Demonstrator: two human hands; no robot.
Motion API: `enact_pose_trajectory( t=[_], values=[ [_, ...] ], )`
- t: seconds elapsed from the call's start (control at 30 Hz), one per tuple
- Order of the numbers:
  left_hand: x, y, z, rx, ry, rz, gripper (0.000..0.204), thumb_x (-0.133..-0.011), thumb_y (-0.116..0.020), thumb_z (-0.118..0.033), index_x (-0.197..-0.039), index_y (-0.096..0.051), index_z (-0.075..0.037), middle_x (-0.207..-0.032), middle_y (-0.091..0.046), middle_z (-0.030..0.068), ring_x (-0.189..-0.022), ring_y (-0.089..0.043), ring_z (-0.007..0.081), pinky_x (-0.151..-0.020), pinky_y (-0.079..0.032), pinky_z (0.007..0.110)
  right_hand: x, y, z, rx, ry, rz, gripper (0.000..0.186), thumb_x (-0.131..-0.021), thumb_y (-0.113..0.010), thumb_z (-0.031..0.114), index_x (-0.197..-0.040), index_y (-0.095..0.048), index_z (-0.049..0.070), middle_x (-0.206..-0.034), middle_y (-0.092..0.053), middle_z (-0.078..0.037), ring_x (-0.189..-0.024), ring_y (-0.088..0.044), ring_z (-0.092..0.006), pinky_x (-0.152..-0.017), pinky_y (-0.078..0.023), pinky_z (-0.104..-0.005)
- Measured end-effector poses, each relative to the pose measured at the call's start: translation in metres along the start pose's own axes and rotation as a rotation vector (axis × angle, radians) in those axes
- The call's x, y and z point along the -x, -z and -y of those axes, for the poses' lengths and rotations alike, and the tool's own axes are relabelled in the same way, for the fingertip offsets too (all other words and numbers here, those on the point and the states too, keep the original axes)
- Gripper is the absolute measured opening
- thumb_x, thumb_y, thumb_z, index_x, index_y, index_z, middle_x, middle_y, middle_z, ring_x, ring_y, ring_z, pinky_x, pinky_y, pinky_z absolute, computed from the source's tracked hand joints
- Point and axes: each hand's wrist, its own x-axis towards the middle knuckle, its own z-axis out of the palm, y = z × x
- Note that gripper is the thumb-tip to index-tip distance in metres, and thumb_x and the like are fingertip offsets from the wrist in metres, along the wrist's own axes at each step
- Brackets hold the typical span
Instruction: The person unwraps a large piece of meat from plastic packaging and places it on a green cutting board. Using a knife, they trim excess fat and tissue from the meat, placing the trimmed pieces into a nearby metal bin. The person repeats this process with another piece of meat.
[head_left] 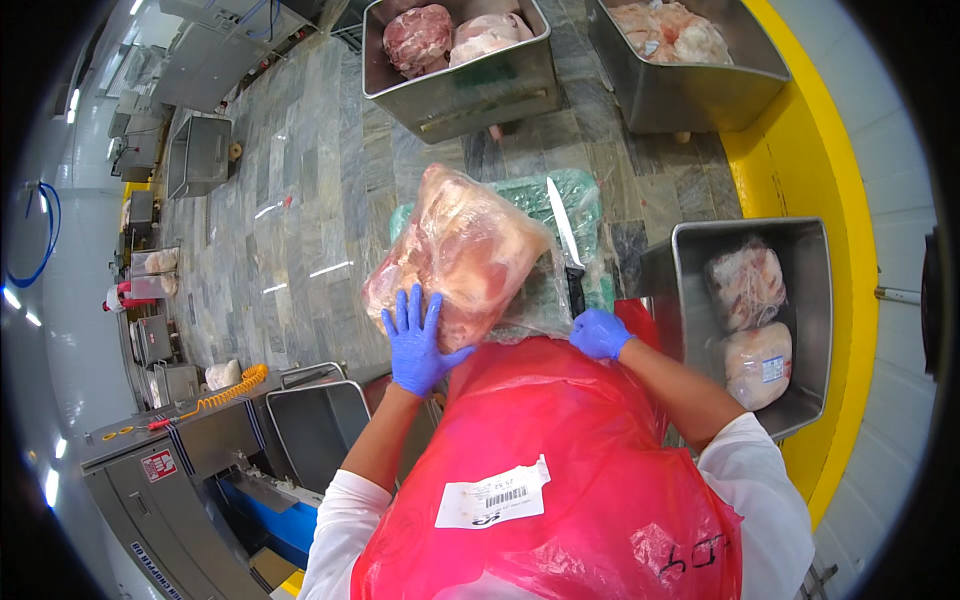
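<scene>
The left hand (418, 340), in a blue glove, lies flat with the fingers spread wide against the near side of one big piece of raw meat in a clear plastic bag (460, 255). The right hand (600, 333), also in a blue glove, is closed around the black handle of one knife (568, 255); its blade points to the far side, just right of the bagged meat. The meat stands on a green cutting board (580, 200), in the middle of the scene, and hides most of it. A red plastic apron (560, 470) with one white label covers the person's body at the near edge.

I count three steel bins with meat: one at the right (810, 300) with two wrapped pieces, one far in the middle (470, 85), and one far at the right (690, 85). One empty steel bin (315, 425) stands near at the left, beside a grey machine (170, 470) with an orange coiled cable. The floor (300, 200) is of grey stone tiles, and a yellow strip (820, 170) runs along the white wall at the right.
</scene>
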Motion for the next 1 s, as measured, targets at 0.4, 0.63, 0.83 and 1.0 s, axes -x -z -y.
enact_pose_trajectory(
  t=[0.4,0.63,0.83,1.0],
  values=[
    [0.009,0.000,-0.012,-0.010,0.175,-0.048,0.119,-0.073,-0.082,-0.064,-0.161,-0.027,-0.006,-0.167,-0.018,0.0298,-0.154,-0.018,0.0491,-0.122,-0.014,0.065,-0.070,0.074,0.032,-0.333,0.515,-0.765,0.041,-0.089,-0.071,0.029,-0.122,-0.066,0.004,-0.123,-0.066,-0.021,-0.115,-0.064,-0.0410,-0.099,-0.052,-0.0473],
    [0.005,-0.019,0.036,1.035,0.969,-0.223,0.094,-0.090,-0.077,-0.052,-0.158,-0.033,-0.006,-0.156,-0.042,0.0210,-0.141,-0.045,0.0334,-0.114,-0.039,0.050,-0.139,0.075,0.018,-0.832,0.583,-0.481,0.021,-0.093,-0.070,0.010,-0.112,-0.070,0.003,-0.107,-0.070,-0.009,-0.100,-0.065,-0.0198,-0.095,-0.051,-0.0336],
    [-0.006,-0.044,0.066,1.526,1.069,-0.268,0.061,-0.101,-0.067,-0.040,-0.148,-0.049,-0.005,-0.140,-0.060,0.0115,-0.120,-0.062,0.0231,-0.099,-0.054,0.040,-0.137,0.064,0.033,-1.080,0.494,-0.447,0.009,-0.098,-0.064,0.012,-0.095,-0.061,0.004,-0.086,-0.058,0.001,-0.084,-0.054,-0.0106,-0.081,-0.048,-0.0285],
    [-0.032,-0.019,0.098,1.331,0.980,-0.222,0.058,-0.101,-0.068,-0.038,-0.144,-0.054,-0.002,-0.135,-0.064,0.0121,-0.119,-0.063,0.0224,-0.101,-0.051,0.039,-0.083,0.050,0.059,-1.371,0.373,-0.162,0.008,-0.098,-0.058,0.010,-0.091,-0.054,0.010,-0.076,-0.047,0.003,-0.067,-0.043,-0.0081,-0.061,-0.038,-0.0247]
  ],
)
